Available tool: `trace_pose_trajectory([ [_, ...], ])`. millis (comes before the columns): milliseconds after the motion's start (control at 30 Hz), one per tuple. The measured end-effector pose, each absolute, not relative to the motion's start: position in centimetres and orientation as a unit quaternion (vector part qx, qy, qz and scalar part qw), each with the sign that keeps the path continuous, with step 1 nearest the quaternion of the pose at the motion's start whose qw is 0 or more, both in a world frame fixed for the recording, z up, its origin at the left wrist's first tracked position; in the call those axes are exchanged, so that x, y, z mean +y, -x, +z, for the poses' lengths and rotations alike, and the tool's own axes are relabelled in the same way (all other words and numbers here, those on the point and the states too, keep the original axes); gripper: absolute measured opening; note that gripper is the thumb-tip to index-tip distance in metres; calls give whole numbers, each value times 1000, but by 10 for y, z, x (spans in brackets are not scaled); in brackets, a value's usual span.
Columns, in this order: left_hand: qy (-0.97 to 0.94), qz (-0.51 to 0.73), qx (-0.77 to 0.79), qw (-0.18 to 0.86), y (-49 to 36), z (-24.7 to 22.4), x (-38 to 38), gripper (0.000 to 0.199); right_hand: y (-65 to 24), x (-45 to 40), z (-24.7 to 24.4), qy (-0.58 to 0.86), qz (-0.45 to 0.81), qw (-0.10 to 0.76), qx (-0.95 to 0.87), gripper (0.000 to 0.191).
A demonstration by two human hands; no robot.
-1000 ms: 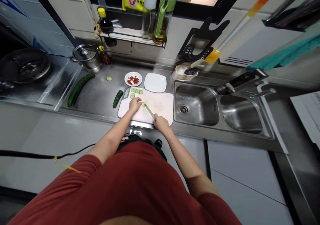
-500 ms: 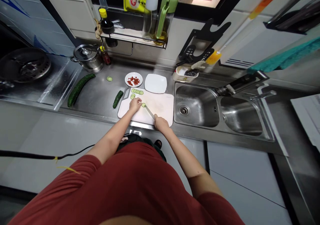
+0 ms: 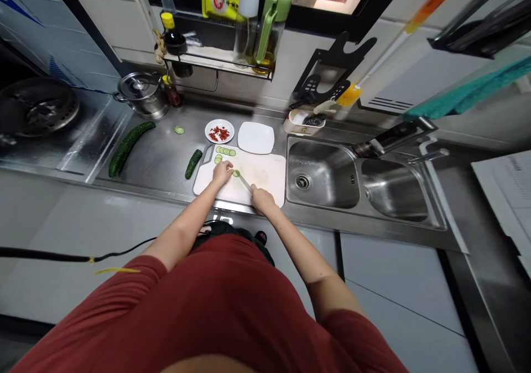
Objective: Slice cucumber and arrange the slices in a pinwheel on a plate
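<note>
On the white cutting board [image 3: 265, 168], my right hand [image 3: 263, 200] is closed round the handle of a knife [image 3: 245, 184], its blade pointing up and left. A cucumber slice [image 3: 236, 173] is at the blade's tip. My left hand [image 3: 223, 172] is curled at the left of that slice, fingertips drawn together. Whether they grip the slice is too small to tell. Behind this hand, a row of cucumber slices [image 3: 225, 151] lies along the board's top edge, with more slices [image 3: 218, 159] just below. A piece of cucumber [image 3: 193, 164] rests left of the board.
Behind the board stand a plate of red pieces [image 3: 219, 133] and a white plate [image 3: 256, 138]. To the right is a double sink [image 3: 323, 176]. A whole cucumber [image 3: 129, 147], a cucumber end [image 3: 178, 130] and a lidded pot [image 3: 143, 96] are on the left.
The view has shifted slightly, moving the scene a little to the left. Both hands stay at the same spots on the board, with the knife still beside the slice.
</note>
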State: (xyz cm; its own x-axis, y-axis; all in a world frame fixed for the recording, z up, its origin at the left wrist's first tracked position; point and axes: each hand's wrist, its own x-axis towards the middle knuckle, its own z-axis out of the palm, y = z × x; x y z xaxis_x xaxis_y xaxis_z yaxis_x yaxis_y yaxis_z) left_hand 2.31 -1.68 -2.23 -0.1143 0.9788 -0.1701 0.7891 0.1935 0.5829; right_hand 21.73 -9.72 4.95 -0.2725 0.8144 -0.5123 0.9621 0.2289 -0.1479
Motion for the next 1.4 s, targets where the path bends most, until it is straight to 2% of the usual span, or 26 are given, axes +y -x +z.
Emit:
trace_pose_trajectory([
  [567, -610, 192, 717, 277, -20, -28, -13, 17, -232, -109, 51, -578, -233, 201, 756, 32],
  [1400, -608, 172, 721, 284, -20, -24, -11, 18, -220, -99, 50, -577, -225, 186, 763, 32],
])
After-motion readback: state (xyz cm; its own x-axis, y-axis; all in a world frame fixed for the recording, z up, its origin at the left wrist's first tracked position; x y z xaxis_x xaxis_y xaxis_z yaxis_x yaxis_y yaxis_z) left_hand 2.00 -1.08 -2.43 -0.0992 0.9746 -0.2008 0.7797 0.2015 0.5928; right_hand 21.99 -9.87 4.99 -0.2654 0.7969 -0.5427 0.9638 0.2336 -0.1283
